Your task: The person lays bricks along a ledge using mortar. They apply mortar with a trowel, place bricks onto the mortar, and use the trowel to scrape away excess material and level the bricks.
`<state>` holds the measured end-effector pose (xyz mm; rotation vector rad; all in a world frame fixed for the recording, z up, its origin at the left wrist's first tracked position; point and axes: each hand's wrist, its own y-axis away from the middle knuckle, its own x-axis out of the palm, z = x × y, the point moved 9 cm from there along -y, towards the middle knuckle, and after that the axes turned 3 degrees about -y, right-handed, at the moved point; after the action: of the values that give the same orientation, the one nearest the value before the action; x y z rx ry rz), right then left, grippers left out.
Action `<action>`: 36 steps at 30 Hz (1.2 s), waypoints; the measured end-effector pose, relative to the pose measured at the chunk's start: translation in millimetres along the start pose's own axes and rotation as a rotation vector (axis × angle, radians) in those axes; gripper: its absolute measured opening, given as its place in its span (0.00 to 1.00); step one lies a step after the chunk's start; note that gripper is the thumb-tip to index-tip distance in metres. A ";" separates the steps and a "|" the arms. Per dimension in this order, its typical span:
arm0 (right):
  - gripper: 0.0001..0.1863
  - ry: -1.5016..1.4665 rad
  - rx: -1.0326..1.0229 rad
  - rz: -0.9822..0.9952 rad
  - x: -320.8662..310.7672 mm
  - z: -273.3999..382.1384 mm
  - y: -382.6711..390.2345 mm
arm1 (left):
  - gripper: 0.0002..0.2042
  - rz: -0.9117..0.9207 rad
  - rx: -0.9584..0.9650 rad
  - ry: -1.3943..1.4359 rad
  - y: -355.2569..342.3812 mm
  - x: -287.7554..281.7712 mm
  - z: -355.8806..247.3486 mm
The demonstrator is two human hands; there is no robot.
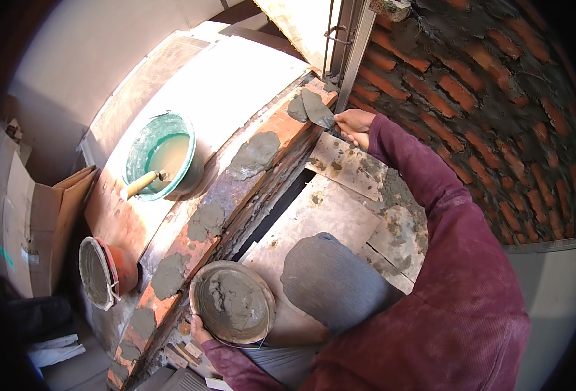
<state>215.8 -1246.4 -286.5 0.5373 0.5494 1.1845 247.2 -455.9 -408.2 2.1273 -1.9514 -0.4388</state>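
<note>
My right hand [355, 126] is closed round the handle of a trowel [316, 108], whose blade lies by a dab of grey mortar [295, 109] at the far end of a row of red bricks [286, 128]. With its fingers at the rim, my left hand [200, 330] grips a bucket [200, 294] that has wet mortar inside. Several more mortar patches, such as one large patch [255, 155], are spaced along the bricks down toward the lower left.
Left of the bricks stands a green bucket [128, 163] of cloudy water, a wooden-handled tool [140, 185] across its rim. Near it is an orange bucket [124, 268]. A cardboard box [43, 221] sits far left. The brick wall [477, 124] rises at right; mortar-spotted boards [327, 212] lie below.
</note>
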 end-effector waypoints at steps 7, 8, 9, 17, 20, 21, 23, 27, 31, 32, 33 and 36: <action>0.21 1.073 -0.258 -0.211 9.3 35.2 23.6 | 0.21 0.011 -0.044 -0.036 -5.8 -7.3 9.1; 0.21 1.134 -0.278 -0.284 2.7 46.1 23.6 | 0.21 -0.013 -0.033 -0.089 -6.9 -10.2 8.1; 0.21 1.248 -0.338 -0.225 3.6 55.7 21.7 | 0.21 -0.040 -0.025 -0.151 -7.1 -13.4 7.3; 0.16 0.224 0.121 -0.059 -12.9 38.8 3.4 | 0.14 0.007 0.009 -0.046 -4.8 -10.5 13.0; 0.16 0.494 -0.050 0.085 16.1 40.4 8.9 | 0.14 0.026 0.039 -0.021 -6.6 -9.4 11.9; 0.16 0.918 -0.151 0.009 16.1 46.4 9.4 | 0.14 0.049 0.070 -0.029 -7.1 -7.2 8.7; 0.15 1.569 -0.408 -0.070 24.9 60.2 11.2 | 0.14 0.034 0.022 -0.006 -8.6 -7.8 11.2; 0.21 1.785 -0.421 -0.085 8.4 78.4 -6.1 | 0.14 -0.062 -0.045 -0.071 -6.9 -12.1 12.3; 0.18 1.851 -0.324 -0.019 9.5 90.7 -1.6 | 0.12 0.004 0.041 -0.026 -2.3 -1.9 3.7; 0.17 1.817 -0.265 -0.032 10.7 93.2 4.9 | 0.12 -0.013 0.045 -0.043 -0.6 -3.8 3.5; 0.17 1.779 -0.206 -0.052 11.6 94.2 14.0 | 0.12 0.012 0.086 -0.034 0.1 -1.7 0.0; 0.16 1.557 -0.262 -0.361 10.5 115.1 47.2 | 0.14 -0.043 0.114 -0.163 0.5 -7.9 -1.9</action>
<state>260.7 -1234.5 -170.6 -0.8312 1.6697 1.1147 246.8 -448.2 -405.6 2.2733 -2.0663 -0.5363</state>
